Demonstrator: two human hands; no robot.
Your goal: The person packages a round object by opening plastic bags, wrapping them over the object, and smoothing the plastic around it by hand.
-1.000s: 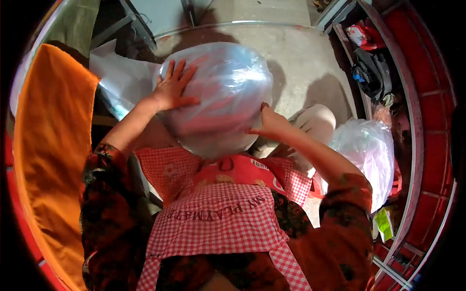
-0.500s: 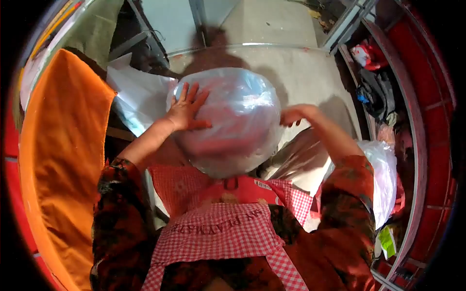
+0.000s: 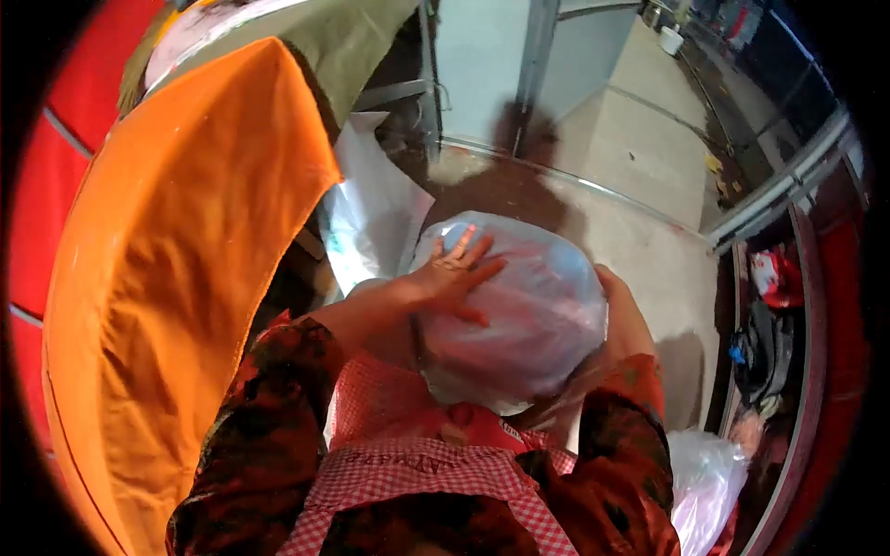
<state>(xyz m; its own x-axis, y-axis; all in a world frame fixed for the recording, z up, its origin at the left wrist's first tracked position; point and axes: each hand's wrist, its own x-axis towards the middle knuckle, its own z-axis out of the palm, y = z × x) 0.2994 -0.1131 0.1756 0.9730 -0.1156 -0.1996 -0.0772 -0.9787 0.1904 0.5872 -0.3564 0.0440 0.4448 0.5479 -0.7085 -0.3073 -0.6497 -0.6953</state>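
Note:
A bulging clear plastic bag [image 3: 519,324] with reddish and bluish contents rests in front of the red checked apron [image 3: 417,482]. My left hand [image 3: 459,273] lies on the bag's upper left side, palm down with its fingers spread. At the bag's right edge is my right hand [image 3: 612,287]; its fingers are mostly hidden behind the bag, so their grip does not show.
Orange cloth [image 3: 185,278] hangs over the left side, with a white sheet [image 3: 371,208] beside it. Another clear plastic bag [image 3: 705,482] stands at the lower right. Dark items [image 3: 765,357] lie on a shelf at the right. Beyond the doorway is a white bucket [image 3: 670,39].
The view has swung left, so the bag appears lower and farther right. My right hand, apart from the bag half a second ago, is now against its right edge. My left hand stays on the bag.

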